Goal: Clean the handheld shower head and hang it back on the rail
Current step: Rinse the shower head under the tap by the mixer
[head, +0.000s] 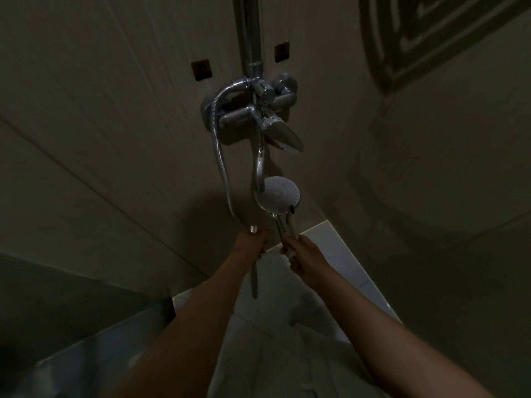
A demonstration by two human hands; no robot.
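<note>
Head view: the right hand [301, 255] is gripping the shower head [281, 195] by its handle at frame centre, long axis pointing up toward the rail [248, 30] at top centre; the left hand [251, 244] is gripping the hose [219, 156] alongside.

**You're in a tiled bathroom shower corner**

At the centre of the frame you face a chrome mixer valve [253, 110] fixed to large pale wall tiles [115, 139]. It has a lever handle [283, 137], a curved spout [260, 165] and a flexible metal hose [219, 156] looping down its left side. A chrome rail [248, 30] rises to the top edge. A handheld shower head [281, 195] shows just below centre, with glossy floor tiles [339, 254] beneath.
</note>
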